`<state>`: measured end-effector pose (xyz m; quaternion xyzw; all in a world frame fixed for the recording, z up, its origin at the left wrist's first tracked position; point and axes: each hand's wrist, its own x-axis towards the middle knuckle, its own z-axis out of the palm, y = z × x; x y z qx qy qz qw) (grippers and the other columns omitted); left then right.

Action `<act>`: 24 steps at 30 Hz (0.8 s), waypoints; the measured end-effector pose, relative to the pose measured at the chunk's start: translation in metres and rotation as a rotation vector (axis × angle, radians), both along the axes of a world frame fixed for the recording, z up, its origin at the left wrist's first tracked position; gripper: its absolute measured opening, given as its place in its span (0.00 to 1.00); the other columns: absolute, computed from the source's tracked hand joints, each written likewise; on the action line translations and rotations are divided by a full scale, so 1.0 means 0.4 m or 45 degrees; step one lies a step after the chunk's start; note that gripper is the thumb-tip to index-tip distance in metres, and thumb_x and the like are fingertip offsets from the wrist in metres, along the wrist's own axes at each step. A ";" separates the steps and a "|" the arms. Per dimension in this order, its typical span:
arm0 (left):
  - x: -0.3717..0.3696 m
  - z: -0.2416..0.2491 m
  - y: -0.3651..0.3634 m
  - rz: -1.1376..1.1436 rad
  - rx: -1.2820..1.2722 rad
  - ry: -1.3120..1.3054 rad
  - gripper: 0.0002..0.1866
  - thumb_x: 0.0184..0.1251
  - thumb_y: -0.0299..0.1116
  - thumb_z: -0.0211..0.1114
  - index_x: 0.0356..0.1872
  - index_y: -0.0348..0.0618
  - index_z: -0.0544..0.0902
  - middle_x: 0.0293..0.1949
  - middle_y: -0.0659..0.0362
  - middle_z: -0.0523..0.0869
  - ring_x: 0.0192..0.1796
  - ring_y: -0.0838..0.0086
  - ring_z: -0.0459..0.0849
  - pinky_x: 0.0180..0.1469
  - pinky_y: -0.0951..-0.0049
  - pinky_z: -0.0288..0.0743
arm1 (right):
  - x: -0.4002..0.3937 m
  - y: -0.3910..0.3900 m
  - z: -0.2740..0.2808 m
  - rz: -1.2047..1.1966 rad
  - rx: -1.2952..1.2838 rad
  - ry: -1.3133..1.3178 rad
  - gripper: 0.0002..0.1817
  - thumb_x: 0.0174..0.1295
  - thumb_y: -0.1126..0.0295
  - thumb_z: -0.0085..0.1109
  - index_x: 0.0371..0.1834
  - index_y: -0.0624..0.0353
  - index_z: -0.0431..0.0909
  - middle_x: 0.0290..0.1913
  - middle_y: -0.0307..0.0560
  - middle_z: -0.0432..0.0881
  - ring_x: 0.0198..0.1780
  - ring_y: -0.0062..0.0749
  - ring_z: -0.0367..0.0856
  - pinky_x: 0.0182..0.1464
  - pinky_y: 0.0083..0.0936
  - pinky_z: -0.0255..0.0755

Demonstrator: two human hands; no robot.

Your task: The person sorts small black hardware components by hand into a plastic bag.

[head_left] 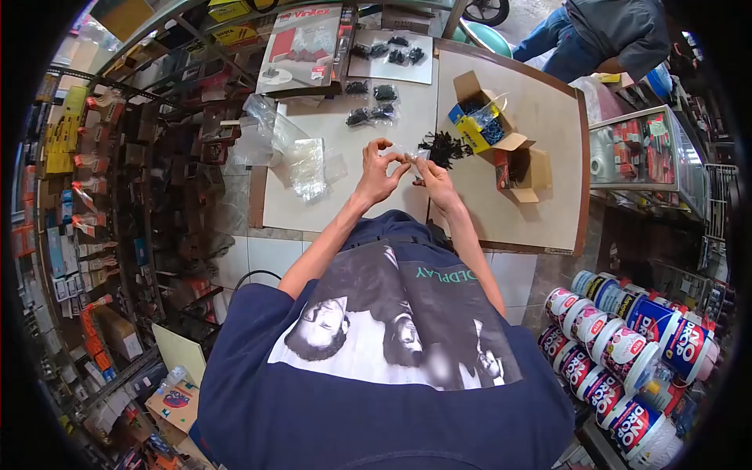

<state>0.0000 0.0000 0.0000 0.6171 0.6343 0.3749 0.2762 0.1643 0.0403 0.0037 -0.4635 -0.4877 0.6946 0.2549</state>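
Over the middle of the table, my left hand and my right hand meet with fingers pinched. Between them is a small clear plastic bag, held at its edges by both hands; its contents are too small to make out. Just beyond my right hand lies a loose pile of black screws. Left of my left hand is a stack of flat clear bags. Further back, several filled bags of black pieces rest on the tabletop.
An open box with blue contents and another open cardboard box stand to the right. A Vinilex box sits at the back left, beside a white board with more filled bags. Paint pails and a person are off the table.
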 end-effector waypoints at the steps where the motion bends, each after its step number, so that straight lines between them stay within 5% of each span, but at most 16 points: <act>1: -0.001 -0.008 -0.003 0.007 -0.075 -0.032 0.11 0.62 0.40 0.63 0.41 0.46 0.82 0.57 0.52 0.63 0.61 0.57 0.60 0.66 0.56 0.52 | 0.002 0.001 -0.005 -0.013 -0.012 0.010 0.20 0.69 0.54 0.47 0.53 0.54 0.78 0.48 0.37 0.80 0.46 0.15 0.74 0.45 0.19 0.70; 6: 0.008 -0.037 -0.007 0.038 -0.234 -0.108 0.10 0.63 0.39 0.62 0.40 0.46 0.81 0.57 0.50 0.62 0.62 0.54 0.59 0.65 0.56 0.52 | 0.019 0.009 -0.042 0.013 0.018 -0.087 0.20 0.69 0.53 0.47 0.51 0.56 0.79 0.42 0.34 0.81 0.40 0.14 0.74 0.43 0.18 0.70; 9: 0.003 -0.053 -0.004 0.062 -0.257 -0.166 0.16 0.59 0.42 0.65 0.44 0.47 0.77 0.57 0.50 0.62 0.62 0.54 0.59 0.65 0.54 0.52 | 0.005 0.003 -0.034 -0.029 0.002 -0.073 0.22 0.68 0.52 0.48 0.46 0.61 0.80 0.30 0.34 0.75 0.32 0.17 0.66 0.37 0.18 0.65; 12: -0.015 0.046 -0.014 -0.006 0.237 0.294 0.42 0.36 0.54 0.75 0.54 0.47 0.68 0.59 0.50 0.63 0.62 0.54 0.61 0.60 0.56 0.53 | 0.009 -0.001 -0.042 0.069 0.113 -0.239 0.20 0.68 0.55 0.49 0.39 0.62 0.81 0.25 0.33 0.72 0.27 0.16 0.65 0.32 0.18 0.64; 14: -0.025 0.056 -0.010 -0.210 0.245 0.318 0.46 0.30 0.56 0.77 0.55 0.47 0.68 0.59 0.52 0.67 0.61 0.57 0.65 0.60 0.55 0.55 | -0.008 -0.022 0.048 0.130 0.188 -0.236 0.19 0.68 0.58 0.49 0.36 0.64 0.82 0.24 0.32 0.71 0.26 0.18 0.66 0.27 0.21 0.63; 15: -0.023 0.027 -0.003 -0.272 0.348 0.225 0.47 0.27 0.55 0.78 0.53 0.45 0.70 0.53 0.53 0.75 0.55 0.58 0.74 0.58 0.56 0.63 | -0.001 -0.012 -0.057 0.210 0.413 -0.278 0.19 0.69 0.58 0.48 0.35 0.65 0.81 0.23 0.32 0.71 0.24 0.18 0.65 0.25 0.22 0.63; 17: -0.011 -0.004 0.007 -0.425 0.072 0.219 0.35 0.33 0.44 0.76 0.48 0.43 0.76 0.40 0.50 0.82 0.41 0.54 0.81 0.45 0.60 0.75 | -0.018 -0.027 0.016 0.289 0.196 -0.341 0.20 0.69 0.56 0.48 0.32 0.64 0.79 0.21 0.36 0.70 0.27 0.17 0.64 0.27 0.24 0.64; 19: -0.012 -0.010 -0.005 -0.322 0.070 0.306 0.30 0.35 0.39 0.74 0.46 0.44 0.77 0.38 0.51 0.82 0.39 0.55 0.81 0.43 0.60 0.76 | -0.020 -0.030 -0.068 0.256 0.337 -0.271 0.21 0.68 0.55 0.50 0.32 0.66 0.78 0.21 0.41 0.73 0.28 0.19 0.66 0.30 0.28 0.66; 24: -0.032 -0.017 -0.019 -0.277 0.017 0.248 0.21 0.40 0.33 0.65 0.41 0.42 0.77 0.36 0.50 0.82 0.39 0.55 0.82 0.42 0.60 0.76 | -0.025 -0.036 -0.001 0.523 0.556 -0.341 0.21 0.65 0.55 0.53 0.35 0.66 0.80 0.29 0.50 0.79 0.33 0.30 0.74 0.36 0.27 0.69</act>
